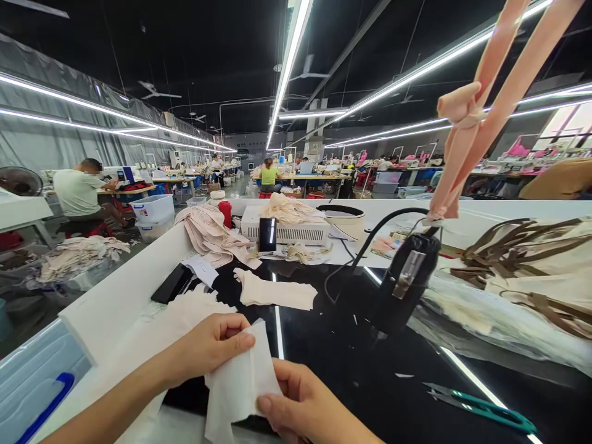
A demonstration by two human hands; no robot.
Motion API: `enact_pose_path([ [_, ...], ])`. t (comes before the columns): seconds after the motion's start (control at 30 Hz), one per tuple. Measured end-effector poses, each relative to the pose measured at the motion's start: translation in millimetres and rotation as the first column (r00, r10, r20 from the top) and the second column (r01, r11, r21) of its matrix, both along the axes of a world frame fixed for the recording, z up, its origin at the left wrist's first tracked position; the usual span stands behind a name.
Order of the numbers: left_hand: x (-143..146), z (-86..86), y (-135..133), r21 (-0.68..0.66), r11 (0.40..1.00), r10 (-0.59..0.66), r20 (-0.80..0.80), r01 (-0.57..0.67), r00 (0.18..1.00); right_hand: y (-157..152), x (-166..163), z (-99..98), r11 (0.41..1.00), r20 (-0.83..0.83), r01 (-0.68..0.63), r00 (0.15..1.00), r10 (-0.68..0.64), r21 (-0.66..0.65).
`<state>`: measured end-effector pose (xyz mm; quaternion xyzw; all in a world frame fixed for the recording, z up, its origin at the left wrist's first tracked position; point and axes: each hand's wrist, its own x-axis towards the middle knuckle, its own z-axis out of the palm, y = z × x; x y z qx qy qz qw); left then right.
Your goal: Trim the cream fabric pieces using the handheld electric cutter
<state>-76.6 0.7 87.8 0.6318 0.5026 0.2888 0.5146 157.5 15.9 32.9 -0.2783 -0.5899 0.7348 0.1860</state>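
Observation:
Between my hands hangs a white piece of fabric with a seam or fold line running down it. My left hand pinches its upper edge, thumb on top. Lower down on the right side, my right hand grips the same piece between thumb and fingers. Just behind my left hand lies a pile of cream fabric pieces. A cream strip of fabric rests flat on the glossy black tabletop beyond my hands. Thread snips with a green handle lie at the right.
A black handheld device hangs from pink fabric straps, its cable running left. Behind stand a white vented box, a phone and heaped beige fabric. Brown-strapped pieces lie right. A person sits at far left.

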Motion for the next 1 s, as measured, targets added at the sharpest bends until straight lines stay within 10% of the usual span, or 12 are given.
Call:
enact_pose_path([
  [0.4, 5.1, -13.4, 18.6, 0.242, 0.970, 0.028, -0.147, 0.009, 0.989, 1.0, 0.6, -5.4, 0.993, 0.110, -0.011, 0.994, -0.001, 0.116],
  [0.6, 7.9, -3.9, 29.4, 0.421, 0.904, 0.055, -0.285, 0.074, 0.957, 14.7, 4.5, -5.6, 0.865, 0.231, 0.018, 0.961, -0.154, 0.501],
  [0.7, 9.4, -1.5, 31.5, 0.618, 0.756, 0.137, -0.472, 0.216, 0.871, 30.3, 12.2, -7.2, 0.755, 0.246, 0.078, 0.919, -0.307, 0.651],
  [0.87, 25.6, -33.7, 19.6, 0.653, 0.313, 0.154, -0.752, 0.690, 0.641, 56.9, 35.4, -17.0, 0.511, 0.265, 0.054, 0.806, -0.530, 0.858],
  [1.0, 39.9, -75.0, 9.2, 0.710, 0.131, 0.218, -0.702, 0.692, 0.678, 67.7, 47.2, -29.7, 0.339, 0.275, -0.062, 0.726, -0.630, 0.939],
])
